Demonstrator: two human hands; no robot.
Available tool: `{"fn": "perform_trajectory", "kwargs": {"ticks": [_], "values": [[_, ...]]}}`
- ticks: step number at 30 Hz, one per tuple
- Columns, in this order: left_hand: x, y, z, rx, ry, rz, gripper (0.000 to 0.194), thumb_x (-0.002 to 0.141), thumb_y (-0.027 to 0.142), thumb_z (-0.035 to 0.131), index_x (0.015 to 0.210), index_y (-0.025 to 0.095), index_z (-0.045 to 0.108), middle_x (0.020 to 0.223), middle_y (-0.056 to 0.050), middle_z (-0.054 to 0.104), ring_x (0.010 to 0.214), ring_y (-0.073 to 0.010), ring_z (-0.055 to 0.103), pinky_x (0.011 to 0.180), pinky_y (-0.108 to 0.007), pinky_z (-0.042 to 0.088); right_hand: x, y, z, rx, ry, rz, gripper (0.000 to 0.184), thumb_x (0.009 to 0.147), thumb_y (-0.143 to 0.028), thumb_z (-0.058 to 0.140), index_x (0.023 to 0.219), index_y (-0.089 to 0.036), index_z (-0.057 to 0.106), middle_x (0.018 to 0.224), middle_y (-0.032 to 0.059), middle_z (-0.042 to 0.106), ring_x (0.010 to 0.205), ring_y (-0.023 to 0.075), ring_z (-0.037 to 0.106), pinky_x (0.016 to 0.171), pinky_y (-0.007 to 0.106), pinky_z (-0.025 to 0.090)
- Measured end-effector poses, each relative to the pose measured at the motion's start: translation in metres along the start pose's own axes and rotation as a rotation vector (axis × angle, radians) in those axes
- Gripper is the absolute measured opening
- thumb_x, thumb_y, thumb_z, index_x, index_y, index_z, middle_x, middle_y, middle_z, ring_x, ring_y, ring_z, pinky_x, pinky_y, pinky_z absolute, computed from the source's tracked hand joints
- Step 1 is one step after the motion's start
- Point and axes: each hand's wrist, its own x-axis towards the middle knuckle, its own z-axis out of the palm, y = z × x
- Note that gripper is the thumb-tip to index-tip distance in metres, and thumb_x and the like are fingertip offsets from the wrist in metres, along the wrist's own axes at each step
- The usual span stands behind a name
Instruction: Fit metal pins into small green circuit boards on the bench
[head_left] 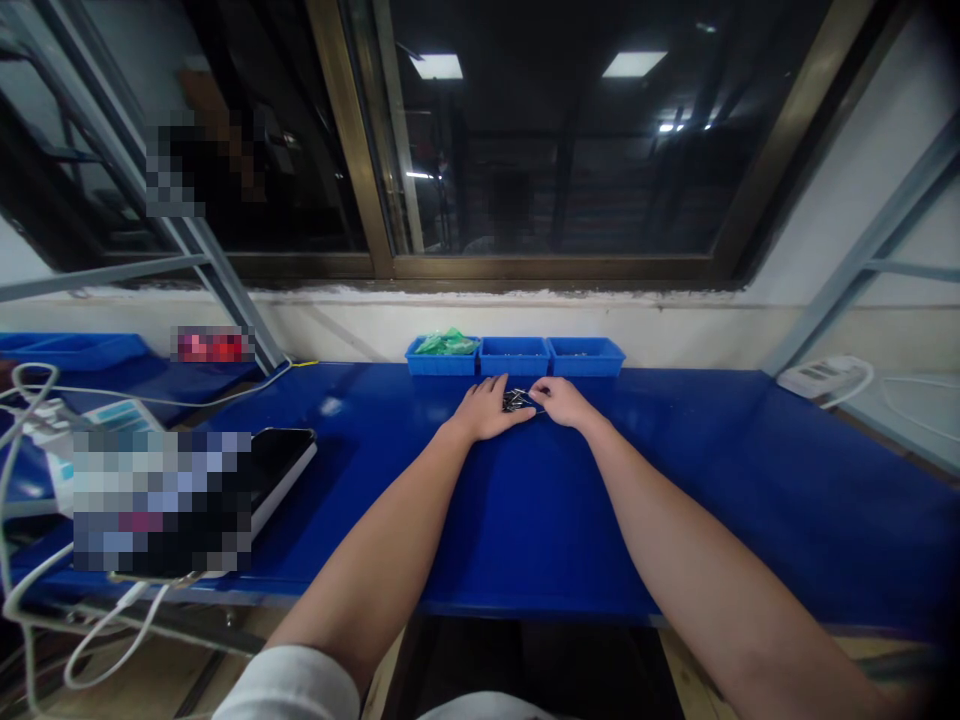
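Observation:
A small heap of dark and shiny metal pieces, too small to name, lies on the blue tabletop between my hands. My left hand rests at the heap's left side, fingers stretched forward and thumb spread along its near edge. On the other side, my right hand is closed in a pinch at the heap's right edge. What its fingertips hold, if anything, is too small to make out.
Behind the hands stand three blue bins: a left bin with green plastic, a middle bin and a right bin with small bits. A phone and white cables are at left; a power strip sits at right.

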Motion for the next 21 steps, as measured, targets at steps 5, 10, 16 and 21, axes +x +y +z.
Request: {"fn": "perform_trajectory", "kwargs": {"ticks": [5, 10, 16, 21], "values": [[0.001, 0.003, -0.009, -0.053, 0.171, 0.133, 0.047, 0.086, 0.046, 0.044, 0.122, 0.017, 0.048, 0.123, -0.011, 0.054, 0.114, -0.0236, 0.049, 0.094, -0.035, 0.037, 0.001, -0.003, 0.000, 0.006, -0.009, -0.026, 0.022, 0.082, -0.031, 0.049, 0.074, -0.018, 0.065, 0.074, 0.0046, 0.065, 0.069, 0.0161, 0.055, 0.064, 0.026, 0.037], [0.002, 0.005, -0.011, -0.093, 0.207, 0.216, 0.020, 0.089, 0.029, 0.042, 0.094, 0.019, 0.058, 0.096, -0.005, 0.063, 0.093, -0.0185, 0.058, 0.085, -0.030, 0.042, 0.002, -0.006, 0.001, 0.053, -0.025, -0.059, 0.028, 0.083, -0.034, 0.046, 0.066, -0.017, 0.062, 0.071, 0.0046, 0.065, 0.067, 0.0158, 0.055, 0.064, 0.026, 0.037], [0.004, 0.004, -0.010, -0.059, 0.266, 0.150, 0.018, 0.090, 0.024, 0.040, 0.089, 0.018, 0.057, 0.091, -0.006, 0.064, 0.086, -0.0182, 0.059, 0.080, -0.030, 0.043, -0.001, -0.013, 0.000, 0.445, 0.011, -0.004, 0.023, 0.071, -0.039, 0.058, 0.075, -0.017, 0.062, 0.064, 0.0016, 0.062, 0.060, 0.0136, 0.053, 0.058, 0.026, 0.038], [0.003, 0.008, -0.012, -0.088, 0.246, 0.133, 0.023, 0.091, 0.028, 0.037, 0.089, 0.018, 0.058, 0.091, -0.006, 0.064, 0.087, -0.0184, 0.059, 0.081, -0.030, 0.043, -0.002, -0.013, -0.002, 0.721, 0.016, 0.066, 0.026, 0.063, -0.040, 0.064, 0.071, -0.016, 0.063, 0.065, 0.0027, 0.063, 0.056, 0.0113, 0.052, 0.050, 0.023, 0.036]]}}
